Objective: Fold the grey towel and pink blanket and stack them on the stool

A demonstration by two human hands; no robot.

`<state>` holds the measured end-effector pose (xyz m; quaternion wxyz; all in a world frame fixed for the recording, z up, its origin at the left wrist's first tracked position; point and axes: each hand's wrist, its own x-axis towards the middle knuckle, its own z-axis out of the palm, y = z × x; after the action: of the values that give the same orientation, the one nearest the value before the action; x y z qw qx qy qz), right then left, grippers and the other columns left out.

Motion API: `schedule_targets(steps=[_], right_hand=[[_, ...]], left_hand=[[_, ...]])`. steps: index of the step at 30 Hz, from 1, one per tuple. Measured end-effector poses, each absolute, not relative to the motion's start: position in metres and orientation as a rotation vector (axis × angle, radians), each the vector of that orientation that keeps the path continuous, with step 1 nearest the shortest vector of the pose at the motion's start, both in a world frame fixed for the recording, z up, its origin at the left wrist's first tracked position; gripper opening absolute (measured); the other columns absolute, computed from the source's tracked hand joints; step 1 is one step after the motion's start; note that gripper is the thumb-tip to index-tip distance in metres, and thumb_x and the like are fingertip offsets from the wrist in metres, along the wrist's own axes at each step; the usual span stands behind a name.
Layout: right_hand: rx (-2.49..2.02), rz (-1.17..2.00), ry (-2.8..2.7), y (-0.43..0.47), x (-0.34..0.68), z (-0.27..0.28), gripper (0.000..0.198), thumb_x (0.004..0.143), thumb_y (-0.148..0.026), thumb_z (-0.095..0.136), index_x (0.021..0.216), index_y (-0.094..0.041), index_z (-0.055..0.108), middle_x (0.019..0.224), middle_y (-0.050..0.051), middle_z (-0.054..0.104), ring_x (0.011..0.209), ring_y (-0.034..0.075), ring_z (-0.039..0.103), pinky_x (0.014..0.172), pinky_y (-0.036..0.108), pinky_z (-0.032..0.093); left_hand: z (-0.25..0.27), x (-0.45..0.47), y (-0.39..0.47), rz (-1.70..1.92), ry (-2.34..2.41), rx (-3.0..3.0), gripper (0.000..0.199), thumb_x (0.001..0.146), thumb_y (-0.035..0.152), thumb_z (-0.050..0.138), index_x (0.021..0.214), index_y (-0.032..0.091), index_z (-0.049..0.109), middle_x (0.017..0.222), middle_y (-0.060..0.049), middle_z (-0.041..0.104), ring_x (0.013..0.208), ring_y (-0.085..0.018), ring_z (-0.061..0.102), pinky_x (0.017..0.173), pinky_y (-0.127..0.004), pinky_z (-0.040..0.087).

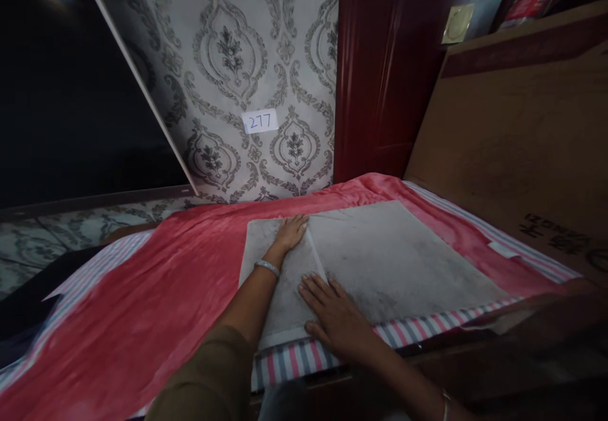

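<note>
A grey plush cloth (389,263), perhaps a towel or mat, lies flat on a pink-red blanket (190,288). Its left part is folded over, and a pale edge runs from near the far side toward the front. My left hand (291,232) rests flat on the folded part, close to the far end of that edge, with its fingers stretched out. Nearer to me, my right hand (335,313) presses on the cloth by the front end of the edge, fingers spread. Neither hand grips anything. What lies under my palms is hidden.
Beneath the blanket shows a striped sheet (294,359) along the front edge. A large cardboard sheet or box (503,136) leans at the right. At the left stands a dark screen (80,104). Patterned wallpaper carries a paper label (259,121), beside a dark red door panel (380,73).
</note>
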<state>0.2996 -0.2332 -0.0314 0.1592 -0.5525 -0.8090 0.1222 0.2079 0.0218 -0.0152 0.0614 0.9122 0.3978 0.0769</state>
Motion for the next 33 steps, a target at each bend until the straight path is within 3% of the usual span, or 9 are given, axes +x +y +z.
schedule_targets(steps=[3, 7, 10, 12, 17, 25, 33], right_hand=[[-1.538, 0.323, -2.271, -0.233, 0.301, -0.037, 0.063, 0.095, -0.036, 0.050, 0.154, -0.022, 0.034, 0.162, 0.005, 0.027, 0.151, 0.023, 0.017, 0.122, 0.052, 0.017], [-1.516, 0.201, -2.039, -0.234, 0.307, -0.049, 0.045, 0.092, -0.026, 0.051, 0.136, -0.021, 0.057, 0.152, 0.009, 0.045, 0.142, 0.026, 0.035, 0.115, 0.048, 0.033], [-1.629, 0.108, -1.777, -0.235, 0.313, -0.051, 0.038, 0.089, -0.018, 0.050, 0.125, -0.016, 0.063, 0.129, 0.014, 0.060, 0.120, 0.027, 0.053, 0.101, 0.045, 0.045], [-1.693, 0.083, -1.719, -0.236, 0.313, -0.047, 0.039, 0.089, -0.019, 0.052, 0.127, -0.016, 0.061, 0.112, 0.013, 0.064, 0.106, 0.028, 0.056, 0.091, 0.044, 0.049], [-1.773, 0.036, -1.775, -0.236, 0.306, -0.043, 0.042, 0.087, -0.020, 0.056, 0.129, -0.020, 0.061, 0.099, 0.010, 0.063, 0.097, 0.029, 0.055, 0.084, 0.043, 0.047], [-1.777, 0.228, -1.742, -0.232, 0.305, -0.046, 0.052, 0.086, -0.017, 0.052, 0.138, -0.025, 0.054, 0.114, 0.010, 0.066, 0.105, 0.029, 0.057, 0.090, 0.044, 0.044], [-1.561, 0.346, -1.632, -0.233, 0.313, -0.052, 0.037, 0.087, -0.018, 0.046, 0.119, -0.025, 0.064, 0.110, 0.006, 0.069, 0.103, 0.025, 0.061, 0.096, 0.043, 0.045]], left_hand=[[-0.012, 0.204, 0.027, 0.228, 1.179, 2.762, 0.048, 0.102, 0.027, 0.030, 0.147, 0.028, 0.045, 0.161, -0.003, 0.033, 0.149, -0.019, 0.027, 0.122, -0.048, 0.018], [0.000, 0.207, 0.041, 0.200, 1.173, 2.781, 0.045, 0.097, 0.019, 0.041, 0.138, 0.030, 0.057, 0.153, -0.003, 0.046, 0.140, -0.022, 0.042, 0.118, -0.045, 0.029], [0.011, 0.215, 0.051, 0.177, 1.180, 2.799, 0.046, 0.092, 0.016, 0.050, 0.134, 0.027, 0.061, 0.141, -0.006, 0.059, 0.128, -0.023, 0.054, 0.111, -0.039, 0.039], [0.016, 0.221, 0.056, 0.166, 1.209, 2.803, 0.046, 0.089, 0.016, 0.054, 0.133, 0.025, 0.062, 0.134, -0.008, 0.063, 0.123, -0.024, 0.057, 0.107, -0.037, 0.042], [0.018, 0.227, 0.064, 0.146, 1.312, 2.777, 0.031, 0.085, 0.020, 0.061, 0.115, 0.017, 0.069, 0.123, -0.013, 0.066, 0.118, -0.025, 0.059, 0.102, -0.034, 0.044], [0.018, 0.228, 0.078, 0.142, 1.335, 2.699, 0.022, 0.085, 0.023, 0.061, 0.105, 0.018, 0.069, 0.110, -0.007, 0.071, 0.100, -0.021, 0.063, 0.090, -0.030, 0.048], [0.019, 0.235, 0.087, 0.209, 1.243, 2.658, 0.013, 0.081, 0.023, 0.062, 0.090, 0.016, 0.068, 0.092, -0.003, 0.070, 0.085, -0.018, 0.061, 0.079, -0.027, 0.048]])
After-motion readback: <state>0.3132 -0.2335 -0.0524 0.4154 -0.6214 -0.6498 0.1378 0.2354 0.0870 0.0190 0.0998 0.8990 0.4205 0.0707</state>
